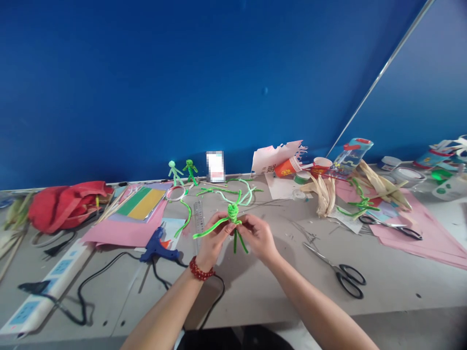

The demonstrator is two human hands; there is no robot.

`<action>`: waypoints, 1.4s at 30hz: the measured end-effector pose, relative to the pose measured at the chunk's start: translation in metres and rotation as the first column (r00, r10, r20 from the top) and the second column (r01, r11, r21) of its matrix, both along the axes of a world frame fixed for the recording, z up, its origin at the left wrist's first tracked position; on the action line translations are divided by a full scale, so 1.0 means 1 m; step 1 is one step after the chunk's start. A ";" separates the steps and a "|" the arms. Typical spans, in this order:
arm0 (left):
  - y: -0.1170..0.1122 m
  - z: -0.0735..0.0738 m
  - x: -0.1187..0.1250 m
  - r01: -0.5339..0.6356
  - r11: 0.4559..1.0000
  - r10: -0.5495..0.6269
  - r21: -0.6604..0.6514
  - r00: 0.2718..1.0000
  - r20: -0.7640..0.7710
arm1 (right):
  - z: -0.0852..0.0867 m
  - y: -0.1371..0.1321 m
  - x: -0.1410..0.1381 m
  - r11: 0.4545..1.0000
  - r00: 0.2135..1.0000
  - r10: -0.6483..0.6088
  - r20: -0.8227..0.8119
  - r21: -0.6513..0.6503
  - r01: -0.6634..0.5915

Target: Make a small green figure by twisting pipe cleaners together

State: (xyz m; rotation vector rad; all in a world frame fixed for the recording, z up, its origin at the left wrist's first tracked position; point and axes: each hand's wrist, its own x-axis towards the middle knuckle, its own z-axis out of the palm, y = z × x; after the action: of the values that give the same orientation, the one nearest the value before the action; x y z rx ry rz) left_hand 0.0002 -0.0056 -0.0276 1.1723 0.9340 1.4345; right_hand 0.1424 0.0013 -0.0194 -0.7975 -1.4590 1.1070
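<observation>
In the head view, the green pipe-cleaner figure (233,211) is the clock's centre. The left hand's (215,238) fingers pinch it from seven o'clock, the right hand's (258,236) from between four and five. A firm left pinch and small, tight right-hand twists should serve best, sparing the long strand (207,230) toward eight.

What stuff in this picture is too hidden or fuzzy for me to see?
All in the head view:
Green twisted piece: where it's held, covered by the left hand and right hand.
White standing rectangle: contents hidden by pixelation.
Ruler: markings too small to read.
Pink paper at right: end cut off by the picture's edge.
</observation>
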 end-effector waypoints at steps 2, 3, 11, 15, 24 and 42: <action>0.000 -0.001 0.000 -0.003 1.000 0.003 0.004 1.000 -0.009 | 0.003 -0.001 0.002 0.992 0.990 -0.066 0.123 0.115 0.052; 0.001 -0.002 0.000 -0.008 1.000 0.008 0.008 1.000 -0.010 | 0.004 -0.001 0.003 0.982 0.980 -0.103 0.172 0.172 0.073; 0.002 0.003 0.000 -0.041 0.995 0.051 0.091 0.992 -0.115 | 0.002 0.000 0.006 0.912 0.905 -0.256 0.340 0.396 0.109; -0.001 0.010 0.002 -0.059 0.995 0.067 0.080 0.992 -0.107 | 0.005 -0.001 0.007 0.891 0.886 -0.276 0.373 0.445 0.091; -0.001 0.009 -0.001 0.018 0.996 -0.018 -0.090 1.000 0.002 | 0.012 0.001 0.013 0.993 0.977 -0.033 0.211 0.116 0.008; 0.002 0.010 0.002 0.141 0.971 -0.091 -0.195 0.965 0.248 | 0.005 0.002 0.005 0.955 0.980 0.080 -0.182 -0.267 -0.128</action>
State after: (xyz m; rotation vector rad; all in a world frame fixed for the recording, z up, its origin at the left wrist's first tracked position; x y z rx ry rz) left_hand 0.0018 -0.0041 -0.0177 0.8629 0.8131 1.3121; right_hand 0.1473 0.0037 -0.0146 -0.8043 -1.2300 1.4472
